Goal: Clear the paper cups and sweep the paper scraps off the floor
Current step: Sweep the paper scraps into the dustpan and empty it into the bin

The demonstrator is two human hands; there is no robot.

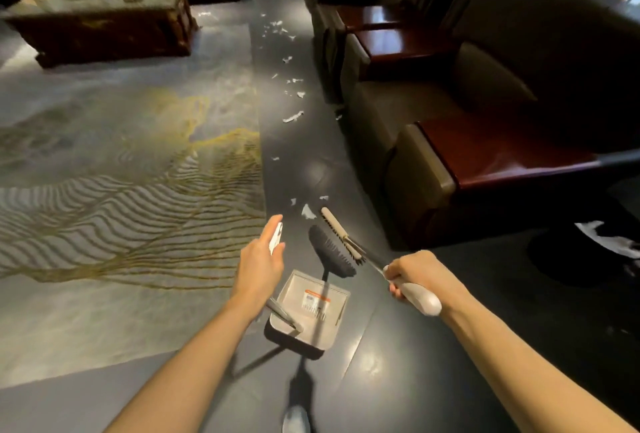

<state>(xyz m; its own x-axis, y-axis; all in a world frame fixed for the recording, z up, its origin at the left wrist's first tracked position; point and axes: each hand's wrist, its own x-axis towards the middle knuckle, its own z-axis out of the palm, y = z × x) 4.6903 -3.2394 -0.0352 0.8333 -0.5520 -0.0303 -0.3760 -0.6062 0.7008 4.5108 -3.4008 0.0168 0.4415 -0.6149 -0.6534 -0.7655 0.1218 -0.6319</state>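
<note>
Right hand (412, 276): full fist round the white grip of the broom (337, 228), shaft slanting down and left, head on the floor (381, 380) just beyond the dustpan (294, 288). Left hand (259, 262): fingers mostly straight, thumb opposed, lightly pinching the white top of the dustpan handle (276, 236). It is above the dustpan's left edge. Dustpan sits flat on the dark floor, open side facing away, sticker inside, no scraps in it that I can see. Paper scraps (307, 212): nearest ones just beyond the dustpan by the broom head, the rest strung out further beyond it along the dark strip. Rug (121, 190) left of the dustpan, armchairs (485, 155) right and beyond. Shoe (296, 420) on the near side.
</note>
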